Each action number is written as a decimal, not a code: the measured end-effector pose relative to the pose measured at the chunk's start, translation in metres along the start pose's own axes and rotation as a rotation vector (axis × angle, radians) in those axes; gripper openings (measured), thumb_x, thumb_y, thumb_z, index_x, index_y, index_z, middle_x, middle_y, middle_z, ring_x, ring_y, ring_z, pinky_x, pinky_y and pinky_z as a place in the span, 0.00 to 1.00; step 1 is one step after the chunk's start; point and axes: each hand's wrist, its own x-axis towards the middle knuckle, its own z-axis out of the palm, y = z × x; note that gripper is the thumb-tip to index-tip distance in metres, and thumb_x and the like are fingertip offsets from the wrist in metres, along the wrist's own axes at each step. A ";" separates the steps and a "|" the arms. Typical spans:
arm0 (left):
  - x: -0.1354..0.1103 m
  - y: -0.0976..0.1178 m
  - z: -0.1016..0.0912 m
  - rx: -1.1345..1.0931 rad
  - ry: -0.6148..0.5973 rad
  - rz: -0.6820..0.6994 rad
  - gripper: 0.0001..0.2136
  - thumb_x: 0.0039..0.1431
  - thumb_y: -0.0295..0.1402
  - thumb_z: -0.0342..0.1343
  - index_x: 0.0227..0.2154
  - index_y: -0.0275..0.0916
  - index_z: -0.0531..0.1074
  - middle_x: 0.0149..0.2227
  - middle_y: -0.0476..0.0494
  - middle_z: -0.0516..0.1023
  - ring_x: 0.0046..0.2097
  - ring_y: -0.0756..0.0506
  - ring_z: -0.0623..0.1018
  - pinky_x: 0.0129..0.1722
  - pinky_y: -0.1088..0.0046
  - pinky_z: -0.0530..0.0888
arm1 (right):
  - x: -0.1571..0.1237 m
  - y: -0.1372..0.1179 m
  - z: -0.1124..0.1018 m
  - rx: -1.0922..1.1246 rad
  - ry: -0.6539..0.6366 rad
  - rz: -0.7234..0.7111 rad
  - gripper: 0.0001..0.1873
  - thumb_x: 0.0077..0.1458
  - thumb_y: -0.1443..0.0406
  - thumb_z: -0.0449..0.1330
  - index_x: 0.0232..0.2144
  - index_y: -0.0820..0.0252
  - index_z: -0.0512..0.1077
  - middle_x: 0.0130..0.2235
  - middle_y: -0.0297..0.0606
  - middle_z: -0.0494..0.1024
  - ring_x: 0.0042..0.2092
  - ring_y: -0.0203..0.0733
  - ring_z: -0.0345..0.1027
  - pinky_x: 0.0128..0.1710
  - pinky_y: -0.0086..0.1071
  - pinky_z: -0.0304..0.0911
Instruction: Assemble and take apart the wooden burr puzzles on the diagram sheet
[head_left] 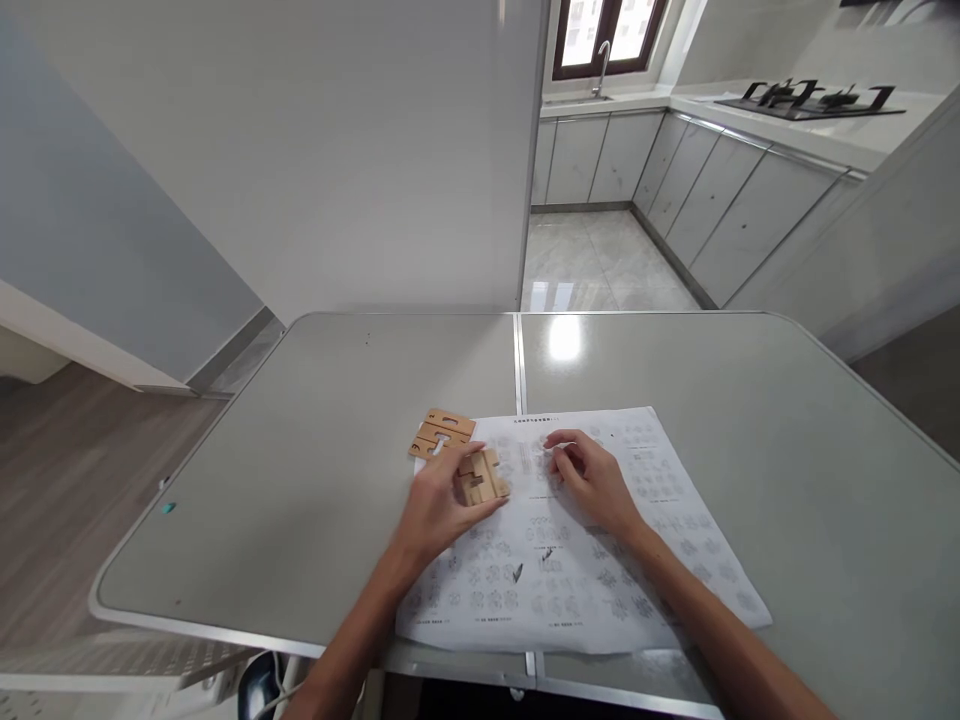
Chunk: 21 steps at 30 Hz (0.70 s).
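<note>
My left hand is closed around a small block of interlocked wooden puzzle pieces, holding it just above a printed instruction sheet. Two flat notched wooden pieces lie side by side on the table at the sheet's upper left corner, just beyond my left hand. My right hand rests on the sheet to the right of the block, fingers curled loosely with the fingertips touching the paper, holding nothing I can see.
The grey folding table has a metal seam down its middle and rounded metal edges. A small teal speck lies near its left edge. Beyond the table stand a white wall panel and a kitchen with cabinets, sink and stove.
</note>
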 end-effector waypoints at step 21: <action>-0.032 -0.026 -0.034 0.262 0.235 -0.364 0.34 0.52 0.54 0.69 0.58 0.46 0.72 0.52 0.41 0.81 0.39 0.38 0.82 0.38 0.61 0.78 | -0.001 -0.002 0.000 0.004 -0.023 -0.025 0.11 0.68 0.60 0.53 0.42 0.55 0.74 0.35 0.39 0.81 0.34 0.44 0.74 0.34 0.36 0.68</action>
